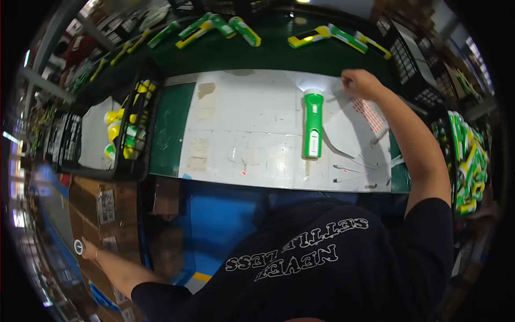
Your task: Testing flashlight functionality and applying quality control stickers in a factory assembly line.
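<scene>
My right hand (360, 83) is curled into a loose fist on the white, scuffed tabletop (252, 129), its knuckles pressing on a pale sheet of small red stickers (369, 114) that lies just to the right of the green and white plastic torch (313, 123). Whether my fingers pinch the sheet's edge or merely rest on it, I cannot tell. The torch lies flat on the tabletop with its lit lens end pointing away from me, just left of and below that hand, not touching it.

My left hand (86, 248) is stretched far down and to the left of the torch, well apart from it, beside a brown cardboard box (102, 206). Its fingers are closed around a small round white object (78, 247).

Left of the torch, a black plastic crate (140, 134) holds yellow and green torch parts. Beyond the torch, more green and yellow torches (214, 26) lie on a dark green belt (279, 51).
</scene>
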The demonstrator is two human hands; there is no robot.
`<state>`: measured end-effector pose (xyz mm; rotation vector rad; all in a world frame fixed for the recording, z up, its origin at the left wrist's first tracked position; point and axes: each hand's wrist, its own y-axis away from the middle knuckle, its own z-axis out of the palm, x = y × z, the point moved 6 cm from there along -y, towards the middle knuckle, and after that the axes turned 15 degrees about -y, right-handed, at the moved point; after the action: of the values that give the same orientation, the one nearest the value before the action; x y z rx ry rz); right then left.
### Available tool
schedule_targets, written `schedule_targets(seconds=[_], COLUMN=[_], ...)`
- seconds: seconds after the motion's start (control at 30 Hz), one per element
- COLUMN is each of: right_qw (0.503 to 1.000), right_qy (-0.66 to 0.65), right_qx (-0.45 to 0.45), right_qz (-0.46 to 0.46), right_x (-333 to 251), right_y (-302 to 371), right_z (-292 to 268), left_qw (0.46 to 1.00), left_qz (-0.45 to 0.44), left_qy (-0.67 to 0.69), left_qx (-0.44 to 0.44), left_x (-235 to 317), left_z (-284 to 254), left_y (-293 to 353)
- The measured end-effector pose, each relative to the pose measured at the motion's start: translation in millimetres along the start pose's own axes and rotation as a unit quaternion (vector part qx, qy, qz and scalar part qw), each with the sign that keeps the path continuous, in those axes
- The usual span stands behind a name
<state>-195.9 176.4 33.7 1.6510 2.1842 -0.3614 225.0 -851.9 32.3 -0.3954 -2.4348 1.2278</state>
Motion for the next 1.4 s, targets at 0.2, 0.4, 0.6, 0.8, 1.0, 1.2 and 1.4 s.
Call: schedule_targets(seconds=[0.2, 0.4, 0.6, 0.8, 1.0, 1.2, 1.4], right_qw=[0.995, 0.994, 0.982, 0.983, 0.984, 0.948, 0.948], right_qy=[0.041, -0.005, 0.032, -0.090, -0.009, 0.054, 0.042], right_qx=[0.062, -0.072, -0.161, -0.133, 0.116, 0.148, 0.110], right_qz=[0.066, 0.082, 0.092, 0.089, 0.136, 0.275, 0.295], right_x=[18.4, -2.0, 0.0, 17.1, 107.2, 181.8, 195.9], right_y=[20.2, 58.9, 69.9, 56.1, -7.8, -67.5, -95.4], right_z=[-23.2, -0.5, 30.5, 10.6, -45.1, -66.8, -63.0], left_qw=[0.942, 0.937, 0.946, 0.960, 0.971, 0.814, 0.560], left_qz=[0.007, -0.085, -0.079, -0.153, -0.095, 0.151, 0.452], left_qy=[0.006, -0.022, -0.064, -0.081, 0.219, 0.496, 0.436], left_qx=[-0.335, -0.337, -0.308, -0.221, -0.012, -0.262, -0.541], left_x=[41.8, 18.6, 21.3, 79.1, 179.9, 440.1, 620.1], left_z=[56.3, 47.2, 36.7, -20.1, -141.9, -287.3, -418.7], left_y=[31.2, 34.2, 44.8, 76.1, 86.6, 267.5, 452.3])
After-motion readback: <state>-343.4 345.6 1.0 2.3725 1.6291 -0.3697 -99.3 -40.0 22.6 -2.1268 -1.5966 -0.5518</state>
